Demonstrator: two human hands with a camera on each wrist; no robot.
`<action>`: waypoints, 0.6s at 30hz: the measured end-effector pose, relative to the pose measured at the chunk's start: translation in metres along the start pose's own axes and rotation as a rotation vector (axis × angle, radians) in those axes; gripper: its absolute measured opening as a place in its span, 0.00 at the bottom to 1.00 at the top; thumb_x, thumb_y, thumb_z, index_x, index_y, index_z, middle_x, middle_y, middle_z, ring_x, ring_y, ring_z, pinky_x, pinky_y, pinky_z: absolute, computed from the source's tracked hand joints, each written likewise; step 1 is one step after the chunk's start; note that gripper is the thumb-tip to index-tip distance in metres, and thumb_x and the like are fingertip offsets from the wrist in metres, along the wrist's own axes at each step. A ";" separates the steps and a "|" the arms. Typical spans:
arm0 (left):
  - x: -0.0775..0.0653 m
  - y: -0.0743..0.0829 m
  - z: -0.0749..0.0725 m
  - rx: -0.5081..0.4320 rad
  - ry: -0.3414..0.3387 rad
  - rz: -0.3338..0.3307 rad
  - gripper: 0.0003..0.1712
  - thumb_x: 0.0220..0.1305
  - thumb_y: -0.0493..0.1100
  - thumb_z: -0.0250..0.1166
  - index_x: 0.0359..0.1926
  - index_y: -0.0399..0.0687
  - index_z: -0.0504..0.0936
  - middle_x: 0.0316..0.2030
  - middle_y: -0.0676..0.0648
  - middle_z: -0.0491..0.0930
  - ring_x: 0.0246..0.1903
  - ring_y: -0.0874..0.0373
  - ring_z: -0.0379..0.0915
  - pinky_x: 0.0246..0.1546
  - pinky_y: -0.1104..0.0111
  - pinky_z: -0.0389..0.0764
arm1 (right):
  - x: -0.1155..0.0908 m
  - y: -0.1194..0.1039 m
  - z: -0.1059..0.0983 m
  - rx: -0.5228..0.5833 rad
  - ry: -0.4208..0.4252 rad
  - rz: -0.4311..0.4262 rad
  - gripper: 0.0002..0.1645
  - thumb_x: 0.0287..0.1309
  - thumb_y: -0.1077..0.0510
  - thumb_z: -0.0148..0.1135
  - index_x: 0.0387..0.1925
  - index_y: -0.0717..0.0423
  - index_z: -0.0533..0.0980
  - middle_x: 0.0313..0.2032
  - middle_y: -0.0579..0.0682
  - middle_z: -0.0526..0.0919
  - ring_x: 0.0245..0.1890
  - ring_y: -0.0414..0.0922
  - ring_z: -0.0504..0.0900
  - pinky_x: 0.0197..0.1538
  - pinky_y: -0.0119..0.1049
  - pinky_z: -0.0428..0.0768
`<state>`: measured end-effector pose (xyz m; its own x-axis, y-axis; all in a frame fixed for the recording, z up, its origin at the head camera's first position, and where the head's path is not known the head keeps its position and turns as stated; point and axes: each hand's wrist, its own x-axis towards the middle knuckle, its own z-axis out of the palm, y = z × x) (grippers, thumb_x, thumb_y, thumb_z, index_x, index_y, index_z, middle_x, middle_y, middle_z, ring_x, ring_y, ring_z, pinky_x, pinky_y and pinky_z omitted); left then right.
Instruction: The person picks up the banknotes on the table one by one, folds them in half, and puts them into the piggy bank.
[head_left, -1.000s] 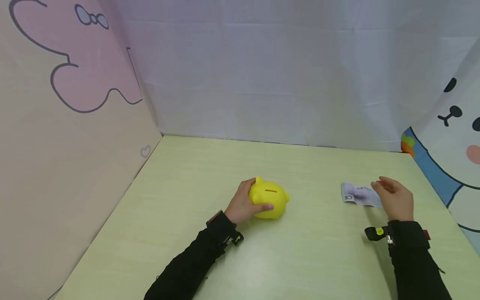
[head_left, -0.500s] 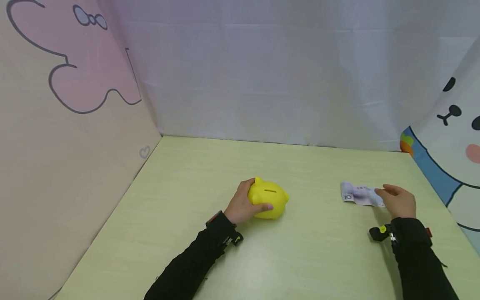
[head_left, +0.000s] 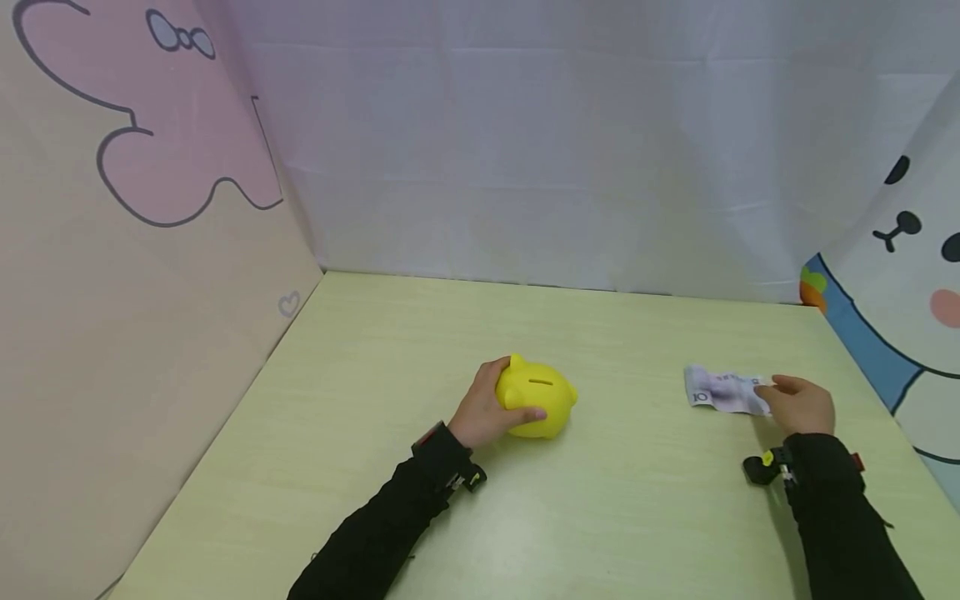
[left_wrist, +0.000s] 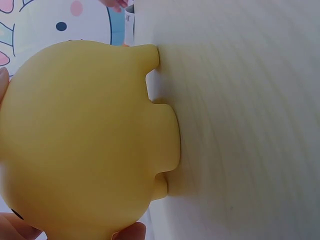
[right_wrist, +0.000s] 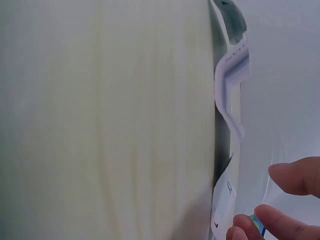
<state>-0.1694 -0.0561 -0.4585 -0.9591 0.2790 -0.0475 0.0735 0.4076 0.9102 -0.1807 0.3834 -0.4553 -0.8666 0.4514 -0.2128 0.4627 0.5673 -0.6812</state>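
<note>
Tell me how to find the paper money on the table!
Start at the pale green table and go to its right side, near the cartoon wall. The banknote lies there, its right end under the fingers of the right hand. It is thin, crinkled, greyish-purple paper, unlike the round yellow piggy bank that the left hand holds.

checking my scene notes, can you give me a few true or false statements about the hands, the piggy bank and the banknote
1. The left hand grips the yellow piggy bank. True.
2. The piggy bank lies on its side. False: it stands upright, coin slot on top.
3. The right hand is at the right end of the banknote. True.
4. The banknote sticks out of the slot. False: it lies on the green table, apart from the piggy bank.
5. The sleeves are white. False: both are black.
</note>
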 end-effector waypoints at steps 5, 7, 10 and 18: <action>0.000 0.001 0.000 0.000 -0.001 -0.001 0.56 0.51 0.56 0.76 0.74 0.46 0.55 0.68 0.43 0.60 0.52 0.51 0.68 0.55 0.59 0.74 | 0.004 0.001 -0.003 -0.040 -0.017 0.056 0.37 0.70 0.50 0.48 0.70 0.72 0.58 0.67 0.75 0.61 0.64 0.70 0.63 0.62 0.61 0.69; -0.001 0.001 0.000 -0.001 -0.002 -0.001 0.56 0.51 0.56 0.76 0.74 0.46 0.55 0.68 0.43 0.60 0.52 0.51 0.68 0.55 0.59 0.74 | 0.005 0.000 -0.004 -0.058 -0.035 0.065 0.37 0.70 0.51 0.48 0.69 0.73 0.58 0.67 0.75 0.61 0.64 0.69 0.63 0.61 0.61 0.69; -0.001 0.001 0.000 -0.002 -0.002 -0.001 0.56 0.51 0.55 0.76 0.74 0.46 0.55 0.67 0.43 0.60 0.52 0.51 0.68 0.55 0.60 0.74 | 0.005 -0.001 -0.005 -0.085 -0.053 0.060 0.37 0.69 0.52 0.50 0.69 0.74 0.57 0.66 0.75 0.61 0.62 0.70 0.64 0.60 0.60 0.70; -0.001 0.002 -0.001 0.002 -0.001 0.006 0.56 0.52 0.55 0.76 0.74 0.44 0.55 0.67 0.42 0.60 0.53 0.50 0.68 0.55 0.59 0.74 | 0.011 0.000 -0.005 -0.175 -0.074 0.014 0.38 0.65 0.55 0.54 0.69 0.74 0.57 0.64 0.79 0.61 0.60 0.72 0.66 0.57 0.61 0.72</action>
<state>-0.1684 -0.0565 -0.4565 -0.9583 0.2826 -0.0428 0.0796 0.4077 0.9096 -0.1894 0.3914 -0.4544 -0.8683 0.4118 -0.2765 0.4945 0.6757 -0.5467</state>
